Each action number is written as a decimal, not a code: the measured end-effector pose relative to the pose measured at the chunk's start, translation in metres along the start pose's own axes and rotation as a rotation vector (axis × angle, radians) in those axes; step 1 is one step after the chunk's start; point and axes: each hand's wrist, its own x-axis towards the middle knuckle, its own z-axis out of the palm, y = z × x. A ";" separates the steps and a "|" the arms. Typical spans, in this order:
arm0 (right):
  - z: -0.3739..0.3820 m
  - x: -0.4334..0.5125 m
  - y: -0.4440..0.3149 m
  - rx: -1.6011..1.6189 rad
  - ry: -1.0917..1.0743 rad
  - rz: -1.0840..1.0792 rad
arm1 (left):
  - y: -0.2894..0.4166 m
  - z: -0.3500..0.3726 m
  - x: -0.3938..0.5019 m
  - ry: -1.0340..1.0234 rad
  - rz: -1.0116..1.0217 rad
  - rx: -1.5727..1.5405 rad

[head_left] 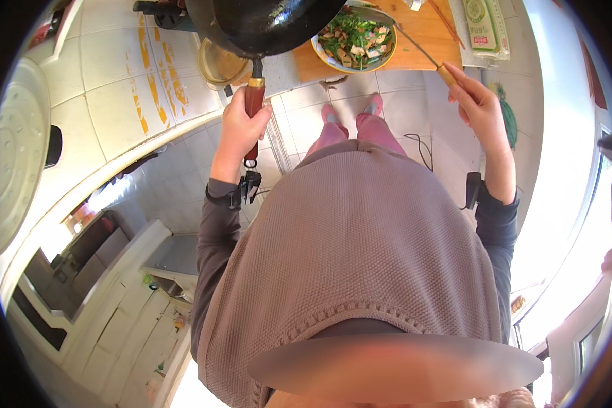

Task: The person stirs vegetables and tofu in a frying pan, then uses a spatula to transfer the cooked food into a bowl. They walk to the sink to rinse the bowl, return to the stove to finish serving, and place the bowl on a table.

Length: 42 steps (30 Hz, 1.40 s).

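Observation:
My left hand (243, 124) is wrapped around the reddish wooden handle of a dark wok (280, 25), which is partly cut off by the top of the view. In my right hand (472, 102) is the wooden grip of a metal spatula (418, 46); its blade reaches the upper rim of a patterned bowl (354, 70). Chopped green leaves and pale brown-edged tofu-like pieces (358, 50) fill the bowl. Beneath it lies a wooden board (418, 58). The wok hangs just left of the bowl, its near side tipped toward me.
A small round container (219, 64) stands left of the wok handle. Right of the board lies a plastic package (487, 30) bearing writing, with chopsticks (446, 23) nearby. A perforated round steamer tray (18, 158) is at far left. A dark cable (423, 148) lies by my legs.

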 end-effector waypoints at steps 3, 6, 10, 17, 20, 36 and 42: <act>-0.002 -0.006 -0.001 0.253 -0.046 -0.005 | 0.002 0.002 -0.011 -0.014 -0.024 -0.093; 0.001 -0.011 -0.005 0.435 -0.053 -0.028 | 0.005 0.005 -0.018 -0.029 -0.012 -0.186; 0.013 -0.028 -0.012 0.602 0.027 -0.095 | 0.004 0.008 -0.027 -0.051 -0.055 -0.299; 0.058 -0.059 0.014 0.468 0.339 -0.404 | -0.017 -0.018 -0.055 -0.034 -0.031 -0.349; 0.104 -0.020 0.037 0.388 0.324 -0.134 | -0.032 -0.034 -0.065 -0.067 -0.014 -0.351; 0.156 -0.122 0.029 0.778 0.431 -0.056 | -0.060 -0.086 -0.085 -0.356 0.060 -0.328; 0.164 -0.213 0.051 0.977 0.351 -0.116 | -0.037 -0.059 -0.081 -0.683 -0.031 -0.260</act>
